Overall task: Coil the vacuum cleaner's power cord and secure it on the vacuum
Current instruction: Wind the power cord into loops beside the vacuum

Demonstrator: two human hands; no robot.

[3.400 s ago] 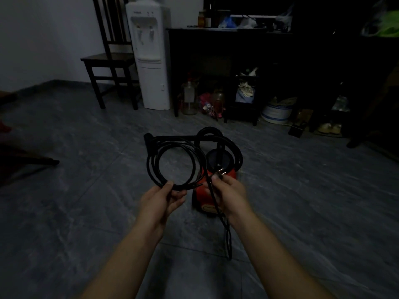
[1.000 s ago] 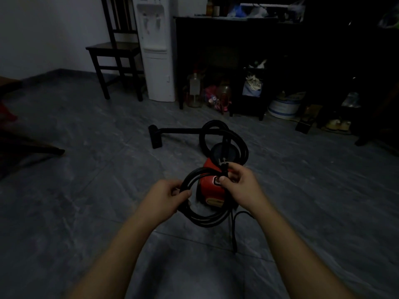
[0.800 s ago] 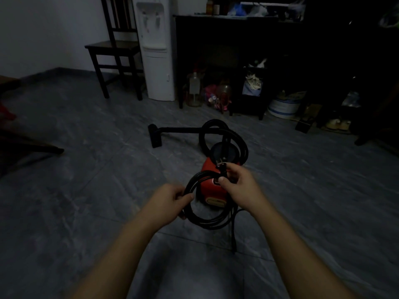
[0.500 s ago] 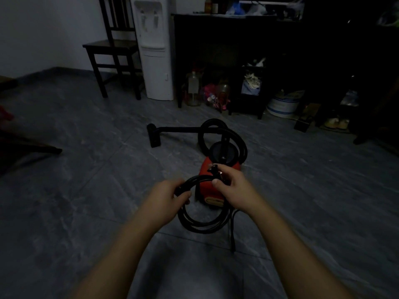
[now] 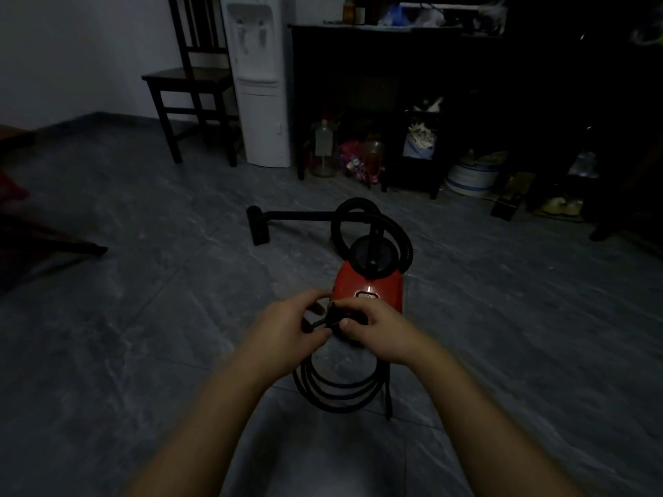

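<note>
A red canister vacuum (image 5: 369, 285) stands on the grey floor, its black hose (image 5: 376, 224) looped over the top and its wand and nozzle (image 5: 260, 224) lying to the left. The black power cord (image 5: 335, 389) hangs in several loops just in front of the vacuum. My left hand (image 5: 287, 328) grips the top of the coil. My right hand (image 5: 378, 328) pinches the cord's end at the same spot, the two hands almost touching. One strand (image 5: 388, 392) drops from the coil's right side to the floor. The plug is hidden between my fingers.
A dark wooden chair (image 5: 190, 84) and a white water dispenser (image 5: 260, 80) stand at the back left. A black cabinet (image 5: 394, 66) with bottles, bags and a basin under it fills the back. A dark furniture leg (image 5: 71, 247) juts in at the left.
The coil has dropped lower and hangs below my hands. My hands have come together at its top, in front of the vacuum's near end.
</note>
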